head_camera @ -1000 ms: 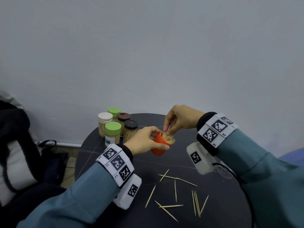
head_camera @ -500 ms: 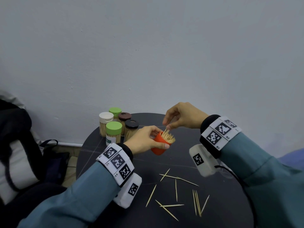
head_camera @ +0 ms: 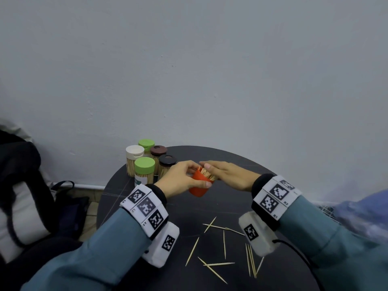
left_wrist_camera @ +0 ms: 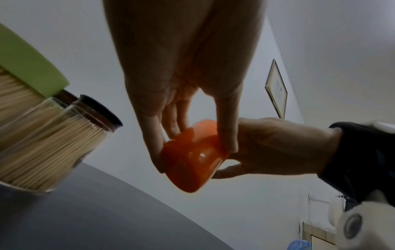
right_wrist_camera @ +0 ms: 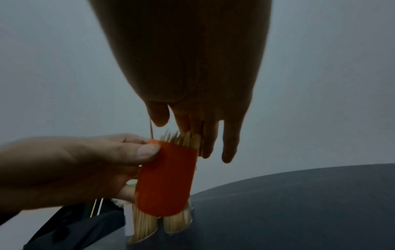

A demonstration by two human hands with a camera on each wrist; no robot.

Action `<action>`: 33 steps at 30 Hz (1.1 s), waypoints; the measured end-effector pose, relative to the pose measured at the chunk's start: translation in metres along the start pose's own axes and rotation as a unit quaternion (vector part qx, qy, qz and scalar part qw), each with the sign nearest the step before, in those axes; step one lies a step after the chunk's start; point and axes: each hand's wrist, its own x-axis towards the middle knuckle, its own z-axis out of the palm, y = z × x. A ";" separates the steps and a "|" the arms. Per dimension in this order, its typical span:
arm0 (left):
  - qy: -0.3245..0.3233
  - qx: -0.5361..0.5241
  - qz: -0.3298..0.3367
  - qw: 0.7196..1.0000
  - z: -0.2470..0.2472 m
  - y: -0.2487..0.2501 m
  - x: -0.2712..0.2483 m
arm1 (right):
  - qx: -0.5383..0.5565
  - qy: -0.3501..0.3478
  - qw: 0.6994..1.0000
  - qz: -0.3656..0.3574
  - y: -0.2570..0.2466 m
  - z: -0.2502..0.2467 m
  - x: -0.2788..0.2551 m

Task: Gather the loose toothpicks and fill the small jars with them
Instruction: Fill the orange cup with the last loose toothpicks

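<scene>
My left hand (head_camera: 180, 178) grips a small orange jar (head_camera: 198, 186) above the round black table (head_camera: 220, 204), thumb on the near rim and fingers behind it. The jar (right_wrist_camera: 166, 181) is tilted to the right, and a bundle of toothpicks (right_wrist_camera: 181, 137) sticks out of its mouth. The straight fingers of my right hand (head_camera: 227, 175) lie across the toothpick tips and touch them; the right wrist view shows no toothpick pinched. In the left wrist view the jar (left_wrist_camera: 192, 160) sits between thumb and fingers. Several loose toothpicks (head_camera: 224, 246) lie scattered on the near part of the table.
Several capped jars full of toothpicks (head_camera: 144, 168), with green, white and brown lids, stand grouped at the table's far left edge. A dark bag (head_camera: 25, 185) lies on the floor to the left. A plain wall (head_camera: 210, 80) rises right behind the table.
My right hand has come down from a curled pinch above the jar and now lies flat across the toothpick tips. The left hand still holds the jar in about the same place.
</scene>
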 end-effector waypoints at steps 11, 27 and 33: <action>0.011 -0.001 -0.003 1.000 0.000 0.001 0.004 | 0.004 0.003 0.999 0.050 0.013 -0.003 -0.029; -0.031 0.044 -0.006 0.999 0.014 0.008 0.001 | -0.188 -0.209 0.958 0.061 0.060 0.027 -0.079; -0.022 0.047 -0.001 0.999 0.013 0.009 0.002 | -0.168 -0.148 0.975 0.011 0.065 0.026 -0.068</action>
